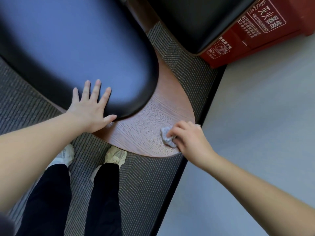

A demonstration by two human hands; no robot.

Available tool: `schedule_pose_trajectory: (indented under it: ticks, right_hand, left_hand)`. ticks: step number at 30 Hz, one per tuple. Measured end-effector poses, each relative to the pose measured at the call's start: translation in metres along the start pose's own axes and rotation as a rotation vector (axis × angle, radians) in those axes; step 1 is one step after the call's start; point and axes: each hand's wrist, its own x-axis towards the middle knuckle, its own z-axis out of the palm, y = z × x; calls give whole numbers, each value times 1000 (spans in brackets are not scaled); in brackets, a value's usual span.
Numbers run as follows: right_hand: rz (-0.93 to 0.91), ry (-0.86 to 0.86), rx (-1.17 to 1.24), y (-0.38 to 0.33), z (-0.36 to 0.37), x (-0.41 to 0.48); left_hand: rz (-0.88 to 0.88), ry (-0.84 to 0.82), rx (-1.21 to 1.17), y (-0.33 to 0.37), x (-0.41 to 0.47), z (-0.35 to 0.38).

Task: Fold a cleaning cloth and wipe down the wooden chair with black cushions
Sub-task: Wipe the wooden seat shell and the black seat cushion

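Grey ribbed carpet covers the near and left floor. A black edging strip borders it on the right, with smooth pale grey floor beyond. At far right, a red fire extinguisher box with white lettering stands partly hidden by a dark padded seat. The light is soft.

L hand flat, palm down, fingers straight & spread, thumb out to the side; L forearm bare, reaching fwd from lower left. R hand knuckles up, fingers curled, pinching cloth; R forearm bare, in from lower right.
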Motion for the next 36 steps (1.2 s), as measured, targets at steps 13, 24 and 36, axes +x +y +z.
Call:
schedule_pose_trajectory:
  ticks: [13, 24, 36]
  right_hand:
    - [231, 83, -97, 24, 23, 126]
    - [9, -53, -62, -20, 7, 3]
    - [305, 160, -125, -45, 50, 79]
  left_hand:
    - [17, 24, 13, -4, 1, 10]
    - [65, -14, -1, -8, -2, 0]
    - [251, -2, 74, -48, 1, -3]
